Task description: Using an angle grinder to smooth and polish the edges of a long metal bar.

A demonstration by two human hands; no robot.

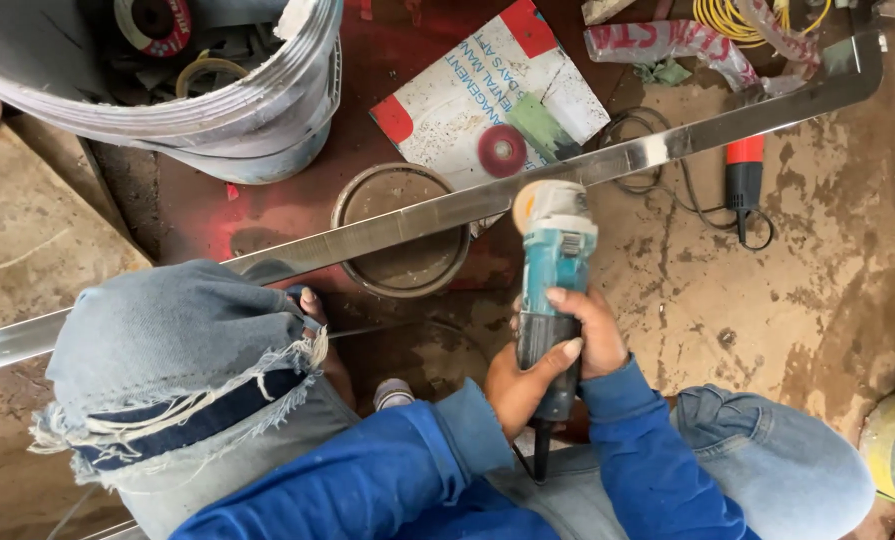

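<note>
We count one angle grinder (555,260), one long steel strip (587,165) and two hands. The left hand (520,385) and right hand (589,330) both wrap closed around the grinder's dark grip. The grinder is teal with a grey head, its long axis pointing straight ahead of the hands, head against the strip. The polished strip runs crosswise beyond the knuckles, rising rightward.

Single view from your head-worn camera, facing almost straight down and close in. Your knees and blue sleeves fill the lower edge; the floor (827,260) spreads above, with the long metal strip (407,220) crossing the frame diagonally.
</note>
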